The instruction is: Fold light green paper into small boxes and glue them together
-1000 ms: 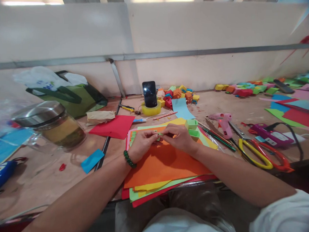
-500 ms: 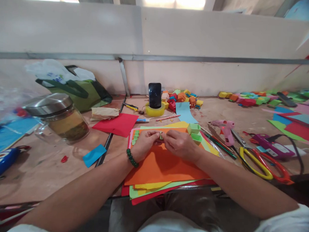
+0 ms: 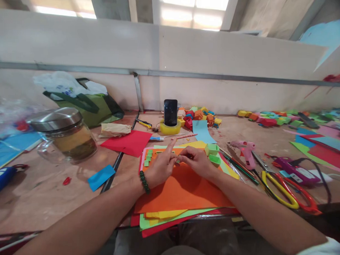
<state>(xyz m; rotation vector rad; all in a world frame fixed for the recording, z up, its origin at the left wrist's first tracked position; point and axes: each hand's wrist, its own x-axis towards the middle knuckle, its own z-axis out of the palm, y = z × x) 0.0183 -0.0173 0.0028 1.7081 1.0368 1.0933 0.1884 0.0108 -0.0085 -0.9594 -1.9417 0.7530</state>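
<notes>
My left hand (image 3: 160, 167), with a dark green bead bracelet (image 3: 144, 181) at its wrist, points its index finger upward while the thumb and other fingers are closed on a tiny folded piece of green paper (image 3: 177, 162). From the other side, the bent fingertips of my right hand (image 3: 197, 161) pinch the same piece, mostly hiding it. Both hands are above an orange sheet (image 3: 184, 191) on top of a stack of coloured paper. Small green paper pieces (image 3: 148, 157) lie left of my hands. Two light green paper boxes (image 3: 213, 160) sit to the right.
Scissors (image 3: 279, 191), a pink glue gun (image 3: 247, 152) and pencils (image 3: 242, 166) lie to the right. A phone (image 3: 170, 112) stands in a yellow tape roll (image 3: 170, 129), near a pile of small coloured paper boxes (image 3: 199, 115). On the left are a glass jar (image 3: 74, 142) and a green bag (image 3: 100, 108).
My left index finger has lifted from the small green piece and now points up. The camera view has tilted upward slightly, so the table sits lower in the picture.
</notes>
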